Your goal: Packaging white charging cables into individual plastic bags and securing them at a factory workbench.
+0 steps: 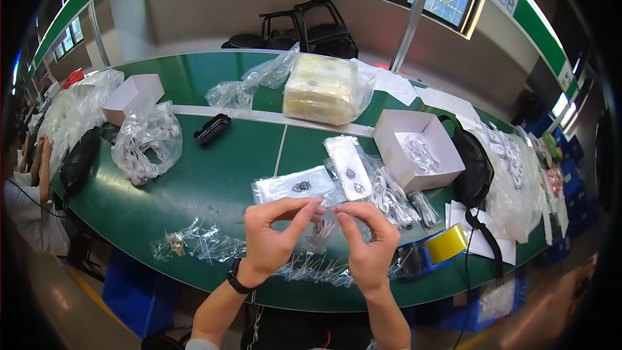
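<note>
Near the front of the green table, my left hand (275,233) and my right hand (369,243) are close together, thumb and forefinger of each pinched. Between them hangs a small clear plastic bag (317,233), its top edge at my fingertips; what looks like a coiled cable shows inside, though not sharply. Just beyond my hands lie a stack of flat clear bags (295,185) with dark printed marks and a second stack (350,167) at an angle to it. Bundled white-grey cables (389,198) lie beside these. Under my hands is a row of clear plastic scraps (311,269).
Right of my hands stands a blue tape dispenser (414,258) with yellow tape. Behind it are a white box (402,149) holding cables and a black bag (472,165). A wrapped block (321,87) sits at the back. Someone's arms (42,162) show at far left.
</note>
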